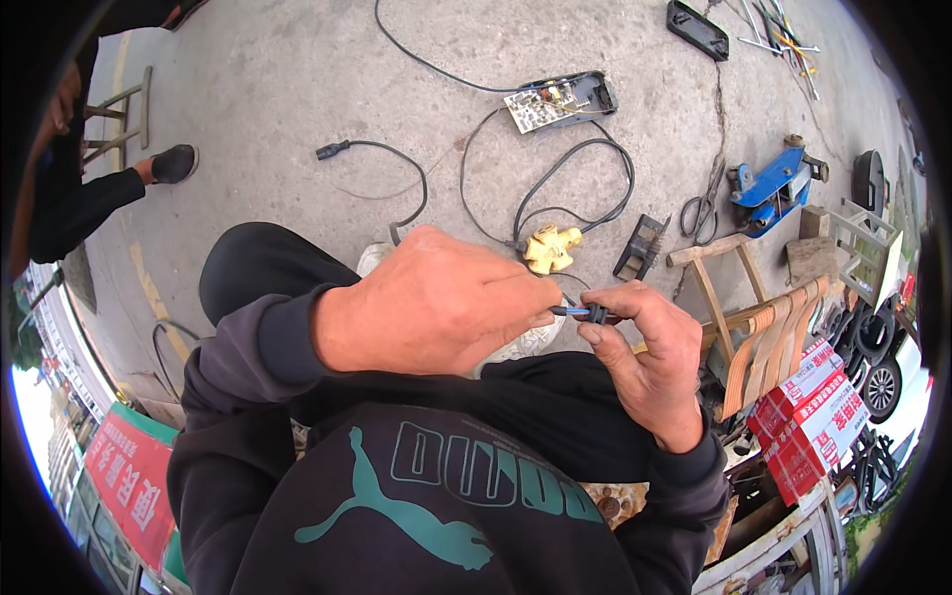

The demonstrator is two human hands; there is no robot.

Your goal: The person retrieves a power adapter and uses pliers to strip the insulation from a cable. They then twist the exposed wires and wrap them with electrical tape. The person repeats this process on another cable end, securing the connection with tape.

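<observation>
Above the concrete floor [268, 89], between the two hands, there is a thin cable [561, 311] with a black fitting [598, 314]. The left hand [436, 305] has a narrow grip on the cable; the right hand [650, 347] pinches the fitting between thumb and fingers. Just beyond them lie a yellow lobed object [551, 249] and a looped cord [628, 169], which stand between the hands and an open dark case [598, 96] with a circuit board [540, 105]. Toward the right edge of the floor are scissors [701, 210], a blue jack [773, 188] and a wooden seat [769, 342], which occupies the side near the right hand. Toward the left edge is another person's shoe [176, 164].
</observation>
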